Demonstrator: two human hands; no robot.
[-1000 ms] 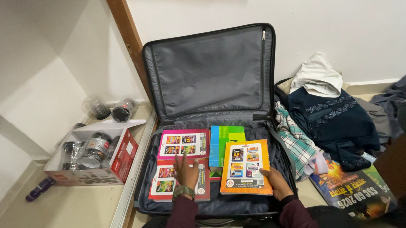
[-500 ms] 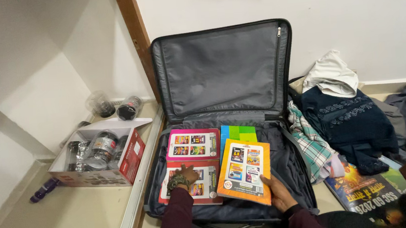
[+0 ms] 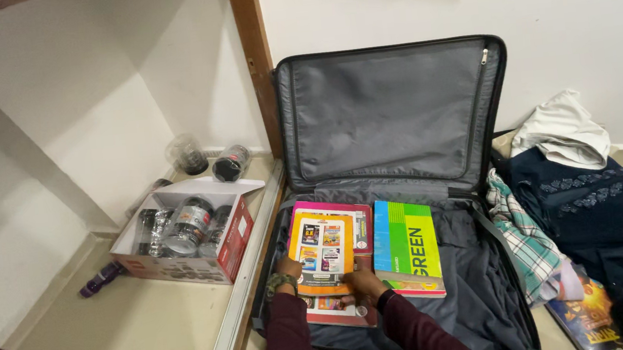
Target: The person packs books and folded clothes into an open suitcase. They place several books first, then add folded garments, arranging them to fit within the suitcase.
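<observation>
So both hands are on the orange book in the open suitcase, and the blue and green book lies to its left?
Not quite: the head view shows the blue and green book lying to the right of the orange book. Both the left hand and right hand do rest on it, inside the open suitcase.

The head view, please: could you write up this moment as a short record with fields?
Setting: open dark suitcase on the floor, lid propped against a white wall
Left hand: on the left edge of the orange book
Right hand: on the orange book's lower edge
Under it: pink-edged book
Beside it: green and blue book, lying flat in the suitcase
Left of the suitcase: cardboard box holding jars
Right of the suitcase: checked cloth and dark clothing
</observation>
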